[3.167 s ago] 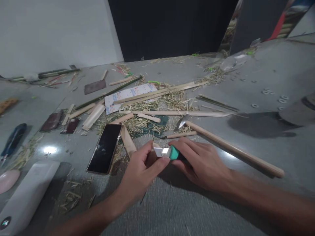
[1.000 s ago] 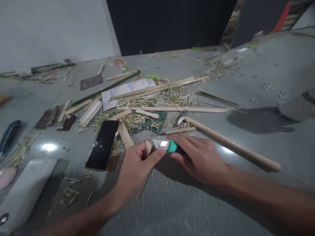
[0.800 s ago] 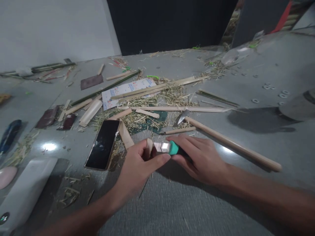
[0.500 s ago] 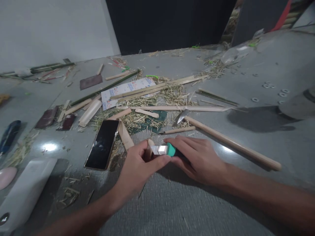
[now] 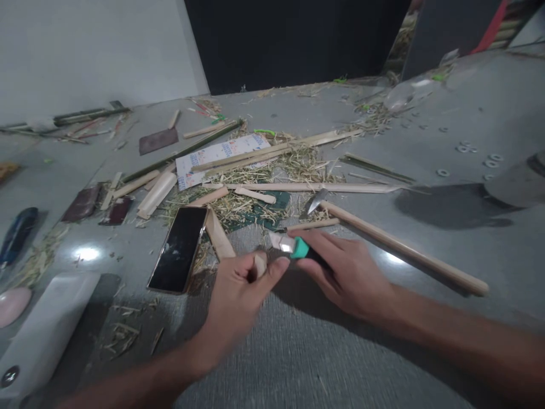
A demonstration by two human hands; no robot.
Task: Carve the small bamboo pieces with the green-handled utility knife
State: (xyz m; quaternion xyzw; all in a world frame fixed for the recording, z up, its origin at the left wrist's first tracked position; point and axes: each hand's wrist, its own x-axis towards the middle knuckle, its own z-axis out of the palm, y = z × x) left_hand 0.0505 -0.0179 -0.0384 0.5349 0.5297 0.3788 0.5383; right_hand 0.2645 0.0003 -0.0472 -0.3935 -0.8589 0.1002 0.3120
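Observation:
A small pale wooden piece (image 5: 260, 264) is pinched in my left hand (image 5: 240, 289), its end showing between thumb and curled fingers. My right hand (image 5: 343, 270) grips a utility knife (image 5: 300, 248) with a green collar and a dark handle mostly covered by the palm. The knife's blade points left, just above and right of the wooden piece, apart from it. Left of my hands lies a black phone (image 5: 179, 250), beside a flat bamboo strip (image 5: 219, 233).
Beyond my hands, shavings (image 5: 298, 165) and bamboo strips surround a printed sheet (image 5: 187, 170). A wooden-handled tool (image 5: 404, 248) lies at right, near metal washers (image 5: 443, 172) and a cylindrical object (image 5: 517, 182). A white device (image 5: 49, 324) and a blue-handled tool (image 5: 19, 233) are at left.
The knife has lifted up and away from the wooden piece, and my left thumb no longer meets the knife. My left hand has shifted slightly down.

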